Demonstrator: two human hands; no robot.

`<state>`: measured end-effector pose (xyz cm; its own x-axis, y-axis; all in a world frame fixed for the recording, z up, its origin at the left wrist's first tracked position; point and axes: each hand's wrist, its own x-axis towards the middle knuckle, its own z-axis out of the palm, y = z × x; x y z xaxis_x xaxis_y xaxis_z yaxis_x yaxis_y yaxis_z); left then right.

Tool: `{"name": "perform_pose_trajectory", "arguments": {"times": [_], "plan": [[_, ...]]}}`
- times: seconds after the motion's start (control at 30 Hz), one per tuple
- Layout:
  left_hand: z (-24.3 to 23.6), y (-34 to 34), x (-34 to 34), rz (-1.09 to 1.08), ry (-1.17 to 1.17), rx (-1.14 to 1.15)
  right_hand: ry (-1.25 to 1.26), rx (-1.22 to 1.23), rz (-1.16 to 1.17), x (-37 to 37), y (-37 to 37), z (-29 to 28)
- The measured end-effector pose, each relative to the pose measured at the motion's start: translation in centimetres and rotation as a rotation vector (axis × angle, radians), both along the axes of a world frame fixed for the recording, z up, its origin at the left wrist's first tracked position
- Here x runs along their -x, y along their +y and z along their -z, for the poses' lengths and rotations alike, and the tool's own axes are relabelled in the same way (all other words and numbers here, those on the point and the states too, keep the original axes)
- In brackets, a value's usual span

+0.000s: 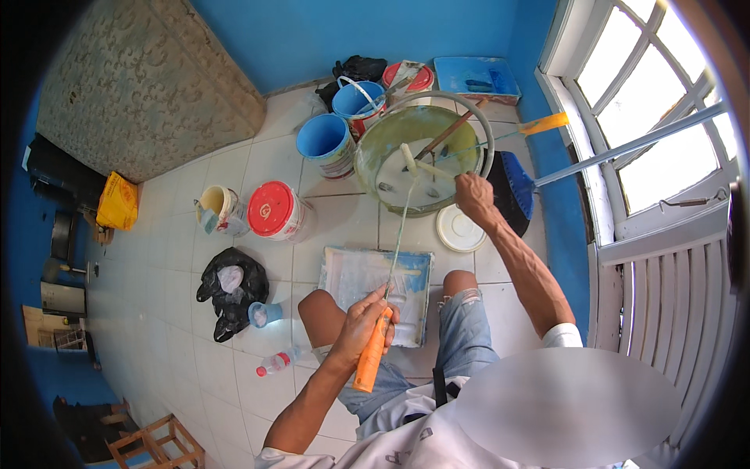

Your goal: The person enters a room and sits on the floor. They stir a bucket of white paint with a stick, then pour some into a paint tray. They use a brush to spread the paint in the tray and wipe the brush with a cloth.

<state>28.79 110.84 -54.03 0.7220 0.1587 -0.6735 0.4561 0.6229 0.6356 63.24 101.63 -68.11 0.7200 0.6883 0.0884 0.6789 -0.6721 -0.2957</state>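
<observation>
My left hand (367,320) is closed on the orange handle (370,363) of a paint roller, whose long metal rod reaches forward to a pale roller head (408,159) over the large olive-green tub (367,164). My right hand (475,199) is closed on a pale stick-like piece (437,171) beside the roller head; whether they are joined I cannot tell. Inside the tub lies whitish liquid with a wooden stick (437,139). A paint-smeared tray (332,266) rests between my knees, and a white round lid (461,229) lies under the tub's near right.
Several buckets (320,137) and a blue tray (476,74) stand along the back wall. Left are a red-lidded bucket (273,209), black bag (219,293), blue cup (266,314) and bottle (276,362). A blue-headed pole tool (516,195) leans by the window (641,109); a mattress (148,86) is back left.
</observation>
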Motion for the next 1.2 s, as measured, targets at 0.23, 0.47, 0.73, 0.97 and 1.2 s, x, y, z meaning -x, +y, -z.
{"name": "perform_pose_trajectory", "arguments": {"times": [0.23,0.47,0.73,0.97,1.2], "plan": [[0.2,0.2,0.9,0.043,-0.002,-0.105,0.100,-0.192,0.168,1.6,2.3,-1.2],[0.3,0.3,0.9,0.039,-0.009,-0.139,-0.002,-0.010,0.022,0.7,0.4,-0.1],[0.5,0.2,1.0,0.081,0.002,-0.214,-0.056,0.109,-0.069,0.5,0.7,0.5],[0.6,-0.1,0.6,0.100,-0.010,-0.226,-0.101,-0.075,0.017,1.5,2.4,-0.6],[0.9,-0.3,0.5,0.097,0.003,-0.233,-0.068,-0.039,0.010,1.2,1.8,-1.8]]}}
